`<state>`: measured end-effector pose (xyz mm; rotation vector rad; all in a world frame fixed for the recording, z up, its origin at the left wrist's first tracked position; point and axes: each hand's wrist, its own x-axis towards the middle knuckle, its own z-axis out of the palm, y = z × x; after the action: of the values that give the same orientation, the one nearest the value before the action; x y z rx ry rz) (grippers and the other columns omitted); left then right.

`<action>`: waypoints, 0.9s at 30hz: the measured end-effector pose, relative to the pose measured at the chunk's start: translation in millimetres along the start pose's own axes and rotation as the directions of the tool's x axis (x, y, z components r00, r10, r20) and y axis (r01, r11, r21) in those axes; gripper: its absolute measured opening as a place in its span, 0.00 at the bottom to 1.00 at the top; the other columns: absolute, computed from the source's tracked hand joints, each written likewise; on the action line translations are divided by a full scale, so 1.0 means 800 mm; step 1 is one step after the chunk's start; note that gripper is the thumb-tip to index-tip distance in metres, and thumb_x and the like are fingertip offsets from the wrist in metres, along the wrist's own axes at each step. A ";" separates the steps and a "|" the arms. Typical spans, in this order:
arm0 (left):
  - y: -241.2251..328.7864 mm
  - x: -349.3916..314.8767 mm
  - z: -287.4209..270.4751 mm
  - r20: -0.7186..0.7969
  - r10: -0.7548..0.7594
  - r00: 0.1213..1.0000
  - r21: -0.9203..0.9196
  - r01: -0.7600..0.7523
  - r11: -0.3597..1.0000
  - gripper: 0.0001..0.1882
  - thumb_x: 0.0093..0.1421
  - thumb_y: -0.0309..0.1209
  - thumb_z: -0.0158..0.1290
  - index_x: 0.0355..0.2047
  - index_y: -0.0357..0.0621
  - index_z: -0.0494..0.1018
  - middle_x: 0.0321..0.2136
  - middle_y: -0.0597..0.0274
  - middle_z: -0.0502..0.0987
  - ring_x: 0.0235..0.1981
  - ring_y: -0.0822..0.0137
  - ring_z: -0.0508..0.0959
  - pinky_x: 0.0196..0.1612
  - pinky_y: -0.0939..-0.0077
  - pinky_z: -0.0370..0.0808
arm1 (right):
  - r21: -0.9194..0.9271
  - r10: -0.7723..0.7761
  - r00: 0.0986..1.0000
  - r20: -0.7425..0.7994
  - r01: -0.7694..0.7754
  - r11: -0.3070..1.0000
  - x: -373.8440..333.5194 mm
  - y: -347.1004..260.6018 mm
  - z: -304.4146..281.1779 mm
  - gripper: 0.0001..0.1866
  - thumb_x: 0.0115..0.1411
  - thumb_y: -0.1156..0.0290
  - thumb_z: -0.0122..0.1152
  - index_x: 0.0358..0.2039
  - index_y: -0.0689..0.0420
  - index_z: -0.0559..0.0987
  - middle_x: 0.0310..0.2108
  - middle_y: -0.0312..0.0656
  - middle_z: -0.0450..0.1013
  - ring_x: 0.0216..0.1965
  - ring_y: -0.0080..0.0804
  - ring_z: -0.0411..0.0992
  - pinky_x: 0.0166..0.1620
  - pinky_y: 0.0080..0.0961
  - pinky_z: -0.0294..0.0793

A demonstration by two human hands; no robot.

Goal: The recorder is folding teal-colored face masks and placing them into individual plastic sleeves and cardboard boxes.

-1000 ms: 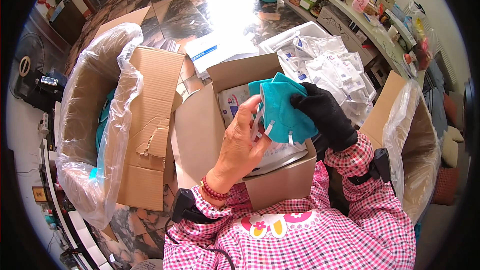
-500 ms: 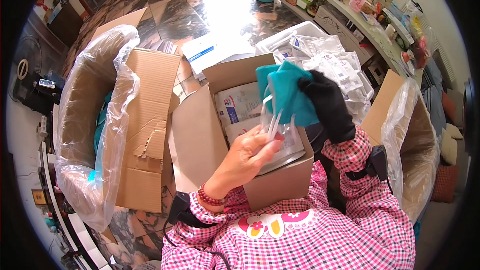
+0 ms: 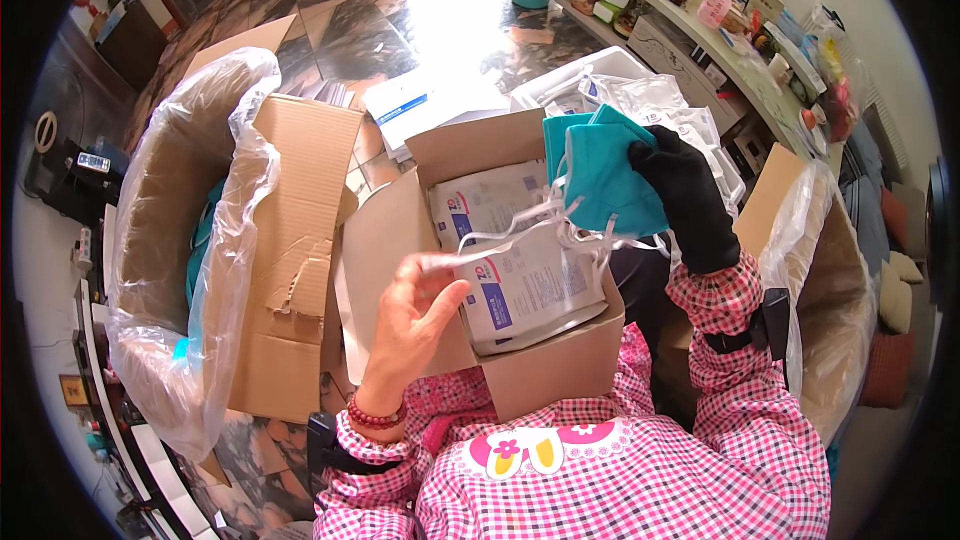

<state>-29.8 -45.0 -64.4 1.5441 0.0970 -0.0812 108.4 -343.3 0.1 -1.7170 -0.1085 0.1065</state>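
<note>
**Stone-patterned floor, open cartons: strap handling above packets**

Observe a bright room with a patterned stone floor [image 3: 360, 40]. Note a plastic-lined left carton [image 3: 295, 240], a plastic-lined right carton [image 3: 768, 195], and a central carton [image 3: 560, 370] between, with flat white packets [image 3: 530, 290] inside.

Locate the teal masks [image 3: 612, 180] in a stack, held raised over the right side of the central carton. Note the black-gloved right hand [image 3: 690, 190], with fingers closed on the right edge of the stack. Note the bare left hand [image 3: 410, 320] over the left flap, with white straps [image 3: 450, 260] stretched toward curled fingers, thumb apart. Cannot tell pinched from merely hooked.

CAUTION: Guard against strap snap-back; likely cause, a slip off the left fingers. Guard against tangling; likely cause, loops bunched and crossing beneath the masks. Guard against fanning or dropping of the stack; likely cause, a one-edge hold under sideways pull. Avoid excess tension; possible result, a strap torn from its joint.
</note>
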 end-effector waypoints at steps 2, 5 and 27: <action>0.027 0.007 0.012 -0.120 0.081 0.989 0.139 -0.064 0.988 0.25 0.60 0.39 0.64 0.51 0.37 0.72 0.47 0.54 0.78 0.49 0.65 0.78 0.54 0.70 0.74 | 0.007 0.058 0.996 0.067 -0.058 0.998 -0.004 -0.004 0.006 0.13 0.65 0.67 0.59 0.46 0.61 0.80 0.37 0.33 0.75 0.39 0.21 0.71 0.46 0.22 0.70; 0.050 0.034 0.019 -0.019 0.328 0.944 0.365 -0.299 0.882 0.41 0.56 0.40 0.67 0.64 0.42 0.59 0.59 0.52 0.70 0.57 0.62 0.72 0.64 0.63 0.65 | -0.118 -0.038 0.994 0.102 0.050 0.992 -0.018 -0.021 0.024 0.17 0.65 0.69 0.59 0.53 0.61 0.77 0.41 0.36 0.76 0.42 0.22 0.72 0.50 0.23 0.71; -0.037 0.057 0.114 -0.230 0.172 0.958 -0.082 -0.195 0.977 0.17 0.76 0.35 0.36 0.50 0.42 0.73 0.42 0.62 0.77 0.36 0.73 0.78 0.43 0.81 0.77 | -0.629 -0.364 0.893 0.264 0.446 0.637 -0.088 0.030 0.077 0.27 0.42 0.66 0.78 0.45 0.54 0.81 0.39 0.46 0.78 0.35 0.45 0.78 0.37 0.37 0.75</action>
<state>13.4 -136.7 -97.0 1.4469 0.1315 0.2415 30.5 -296.0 -32.3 -2.3772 -0.6992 -0.2056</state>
